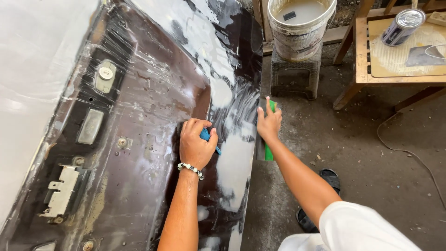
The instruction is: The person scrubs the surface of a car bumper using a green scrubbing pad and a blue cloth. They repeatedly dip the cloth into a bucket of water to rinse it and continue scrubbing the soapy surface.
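Note:
A dark brown car body panel (153,93), wet and streaked with white filler patches, fills the left and middle of the head view. My left hand (196,145), with a beaded bracelet at the wrist, is closed on a small blue sanding pad (206,135) pressed against the panel. My right hand (268,123) rests on the panel's right edge, fingers over a green object (268,151) that runs down along that edge; most of it is hidden by the hand and forearm.
A white bucket (299,25) of cloudy water stands on a grey plastic stool (293,74). A wooden table (371,76) at top right bears a tin can (402,27) and a putty scraper (423,56). A cable (409,153) trails over the concrete floor. A black sandal (330,179) shows below my arm.

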